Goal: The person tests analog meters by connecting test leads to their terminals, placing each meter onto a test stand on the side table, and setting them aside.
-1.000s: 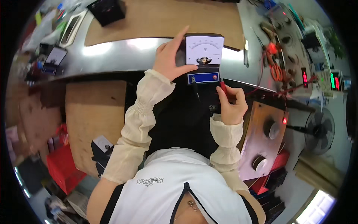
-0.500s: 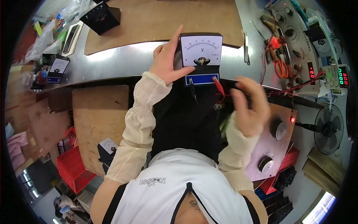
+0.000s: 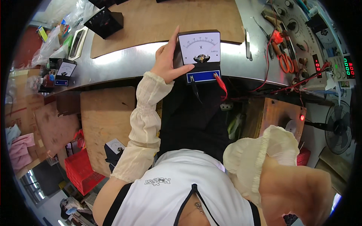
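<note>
An analog voltmeter (image 3: pixel 200 47) with a white dial, black body and blue terminal strip leans at the bench's near edge. My left hand (image 3: pixel 167 60) grips its left side, thumb across the lower front corner and index finger stretched up along the edge. A black clip lead (image 3: pixel 194 87) hangs from the strip's left terminal, and a red clip lead (image 3: pixel 221 83) is on the right one. My right hand (image 3: pixel 296 188), large and blurred, is at the lower right, away from the meter; its fingers cannot be made out.
A brown board (image 3: pixel 162 22) covers the far bench, with a black meter housing (image 3: pixel 104 23) on it. Orange-handled scissors (image 3: pixel 286 63), tweezers (image 3: pixel 247 45) and a grey power unit (image 3: pixel 301 34) lie right. Another meter (image 3: pixel 65 71) stands left; a fan (image 3: pixel 336 128) is far right.
My right hand has swung from beside the red clip down to the lower right, toward the camera. The meter tilts slightly differently, with my left hand still on it.
</note>
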A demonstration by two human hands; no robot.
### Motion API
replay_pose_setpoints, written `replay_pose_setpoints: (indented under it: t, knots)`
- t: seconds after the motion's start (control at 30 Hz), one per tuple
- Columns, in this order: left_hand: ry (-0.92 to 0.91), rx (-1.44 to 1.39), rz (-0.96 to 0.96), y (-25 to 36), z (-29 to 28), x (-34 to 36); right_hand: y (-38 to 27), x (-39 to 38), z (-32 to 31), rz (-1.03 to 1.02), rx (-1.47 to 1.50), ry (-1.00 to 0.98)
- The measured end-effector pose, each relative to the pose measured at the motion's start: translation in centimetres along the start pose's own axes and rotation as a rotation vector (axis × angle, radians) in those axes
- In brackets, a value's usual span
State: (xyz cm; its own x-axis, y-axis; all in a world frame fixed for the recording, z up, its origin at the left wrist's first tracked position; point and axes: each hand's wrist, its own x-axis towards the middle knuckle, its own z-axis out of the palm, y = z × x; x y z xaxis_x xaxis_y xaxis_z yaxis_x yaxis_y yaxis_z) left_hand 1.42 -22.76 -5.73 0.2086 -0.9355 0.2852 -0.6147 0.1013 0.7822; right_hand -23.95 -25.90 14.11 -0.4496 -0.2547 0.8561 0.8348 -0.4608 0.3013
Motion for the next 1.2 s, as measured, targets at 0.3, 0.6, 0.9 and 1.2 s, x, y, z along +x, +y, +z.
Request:
replay_pose_setpoints:
  t: [0.3, 0.6, 0.9, 1.2]
  knots:
    - [0.064, 0.086, -0.081, -0.2, -0.3, -1.2, -4.2, -11.1, -5.4, 1.104, -1.2, 0.017]
    - [0.07, 0.017, -0.037, -0.7, 0.2, -0.2, -5.4, -16.2, -8.6, 1.51, -1.315, -0.133]
    - [-0.004, -0.072, -0.052, 2.0, 0.5, 0.6, -4.3, -15.8, -8.7, 1.121, -1.457, -0.477]
    - [0.046, 0.126, 0.175, 10.1, 4.0, -6.0, -9.8, -16.0, -10.7, 0.983, -1.761, -0.427]
